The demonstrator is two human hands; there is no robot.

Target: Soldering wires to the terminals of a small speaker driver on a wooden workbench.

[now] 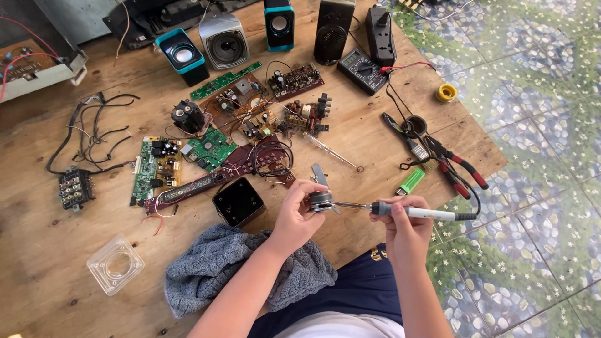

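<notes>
My left hand point(298, 213) holds a small round speaker driver point(322, 201) above the wooden board point(50, 244). My right hand point(400, 224) grips a soldering iron point(418, 213) with a white and grey handle. Its metal tip points left and touches the side of the driver. A black cord runs from the iron's rear end toward the right. Just left of my left hand a black cube-shaped speaker housing point(238, 201) lies on the board.
Green and brown circuit boards point(213, 150) lie ahead, with small speakers point(223, 39), a multimeter point(362, 71), red-handled pliers point(460, 169), a green lighter point(411, 180), a solder roll point(446, 92), a clear plastic cover point(115, 264) and a grey knitted cloth point(213, 269). Patterned floor lies to the right.
</notes>
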